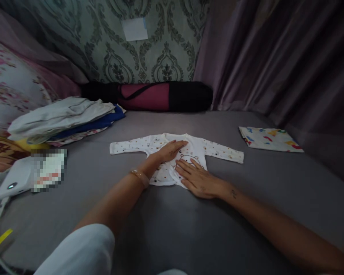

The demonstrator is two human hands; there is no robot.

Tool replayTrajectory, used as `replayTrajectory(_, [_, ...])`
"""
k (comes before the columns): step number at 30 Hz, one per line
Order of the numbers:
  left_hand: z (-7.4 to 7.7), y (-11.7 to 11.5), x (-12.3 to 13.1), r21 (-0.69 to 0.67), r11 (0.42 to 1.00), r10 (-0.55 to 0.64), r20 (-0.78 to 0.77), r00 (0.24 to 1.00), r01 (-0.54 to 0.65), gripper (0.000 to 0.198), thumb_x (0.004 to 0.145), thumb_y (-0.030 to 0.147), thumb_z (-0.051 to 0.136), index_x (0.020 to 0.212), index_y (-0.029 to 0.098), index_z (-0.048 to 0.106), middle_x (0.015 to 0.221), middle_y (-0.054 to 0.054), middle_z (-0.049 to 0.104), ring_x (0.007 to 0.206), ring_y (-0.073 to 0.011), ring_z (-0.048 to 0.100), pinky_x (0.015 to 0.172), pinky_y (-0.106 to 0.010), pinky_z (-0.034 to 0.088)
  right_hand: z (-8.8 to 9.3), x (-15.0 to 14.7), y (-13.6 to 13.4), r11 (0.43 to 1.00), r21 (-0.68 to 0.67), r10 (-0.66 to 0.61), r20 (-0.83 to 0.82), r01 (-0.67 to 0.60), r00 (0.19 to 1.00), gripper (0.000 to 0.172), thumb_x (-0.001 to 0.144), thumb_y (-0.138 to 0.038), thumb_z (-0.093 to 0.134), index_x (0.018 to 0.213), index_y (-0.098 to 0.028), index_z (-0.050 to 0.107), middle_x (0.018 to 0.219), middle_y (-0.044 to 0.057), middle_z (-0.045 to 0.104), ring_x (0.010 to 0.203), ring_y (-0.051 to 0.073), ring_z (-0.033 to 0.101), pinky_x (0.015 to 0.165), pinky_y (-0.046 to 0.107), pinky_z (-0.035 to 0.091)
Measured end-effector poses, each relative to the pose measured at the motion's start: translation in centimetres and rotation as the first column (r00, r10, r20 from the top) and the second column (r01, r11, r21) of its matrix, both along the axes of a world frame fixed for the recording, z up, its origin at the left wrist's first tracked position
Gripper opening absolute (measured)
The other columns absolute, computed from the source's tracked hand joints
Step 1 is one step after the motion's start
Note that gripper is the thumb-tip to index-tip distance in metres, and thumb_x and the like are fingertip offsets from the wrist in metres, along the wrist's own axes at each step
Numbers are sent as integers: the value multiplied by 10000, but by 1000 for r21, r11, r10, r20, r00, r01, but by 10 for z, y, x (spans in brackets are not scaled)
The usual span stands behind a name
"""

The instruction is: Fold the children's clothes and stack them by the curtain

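Note:
A small white baby shirt (196, 143) lies spread on the grey sheet, with both sleeves stretched out sideways. It has a scattered print and a bear's face outlined on the front. My left hand (172, 150) rests flat on the upper chest, fingers extended toward the right. Lower down, my right hand (199, 177) lies with fingers spread over the bear print and the front flap near the hem. Parts of the print and the flap are hidden beneath my hands.
Folded clothes (63, 116) are piled at the left, near a white device (17, 179) with cables. A folded patterned cloth (271, 138) lies at the right. A black and maroon long bag (149, 96) runs along the wall, beside purple curtains (246, 57).

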State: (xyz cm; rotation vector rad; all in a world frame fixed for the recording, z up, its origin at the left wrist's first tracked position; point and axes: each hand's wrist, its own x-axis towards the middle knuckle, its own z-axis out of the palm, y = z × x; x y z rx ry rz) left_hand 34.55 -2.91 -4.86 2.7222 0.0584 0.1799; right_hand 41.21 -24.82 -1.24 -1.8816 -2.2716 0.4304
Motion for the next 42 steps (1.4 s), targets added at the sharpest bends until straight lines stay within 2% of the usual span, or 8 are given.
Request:
replayTrajectory(8, [2,2,-7,88,993,-76,34,997,72,540,879,58,332,1384,215,442,1487,-78,419,1376,-144,354,1134,-393,261,27,-28,-46,993,-109,11,-211,-35,977,643,968,-425,374,1514,-115,230,1582,112,131,1462,223,73,1199,430,44])
replayTrajectory(11, [20,-7,-4,168,984,-64,15,998,61,486,857,63,396,1301,207,531,1403,-87,515,1295,-179,454,1094,-397,323,43,-23,-54,981,-177,-8,-433,-77,901,483,988,-409,345,1416,-218,461,1500,59,391,1409,213,292,1162,415,234])
replayTrajectory(13, [33,-18,4,249,969,2,10,1000,-4,377,844,84,445,1158,180,630,1259,-109,613,1193,-224,533,1044,-420,374,46,-5,-48,987,-156,-113,-555,30,824,422,996,-396,329,1310,-260,575,1321,29,598,1262,196,506,1060,383,397])
replayTrajectory(15, [43,-30,17,305,947,97,45,994,-106,292,836,102,474,1045,151,672,1125,-130,656,1105,-253,575,983,-418,421,39,23,-32,947,-27,-275,-584,320,764,385,978,-372,375,1253,-253,616,1208,28,667,1130,195,601,981,380,463])
replayTrajectory(17, [45,-42,31,306,938,147,76,986,-164,290,851,110,462,1059,140,661,1084,-133,662,1076,-244,589,956,-384,443,26,53,-12,790,160,-448,-509,592,735,368,944,-291,395,1204,-219,646,1203,60,666,1135,209,596,995,396,448])
replayTrajectory(19, [40,-52,43,281,946,148,77,986,-164,322,895,150,423,1153,129,615,1134,-132,655,1107,-220,583,995,-359,425,10,77,7,706,235,-570,-372,668,733,407,916,-218,377,1241,-181,619,1261,106,629,1192,221,559,1039,412,406])
replayTrajectory(27, [-1,-64,52,248,926,291,8,957,-284,555,975,360,235,1447,99,365,1513,-167,344,1418,-303,271,1144,-521,216,-27,79,29,788,164,-603,8,594,798,617,980,-397,186,1454,-36,348,1521,162,324,1423,247,251,1168,436,161])
replayTrajectory(42, [-1,-65,53,233,923,322,-36,946,-305,584,962,411,239,1474,145,333,1539,-137,302,1430,-321,232,1148,-563,146,-20,96,-33,663,64,-742,193,746,642,730,954,-581,170,1507,-111,252,1562,165,220,1432,346,171,1127,587,93])
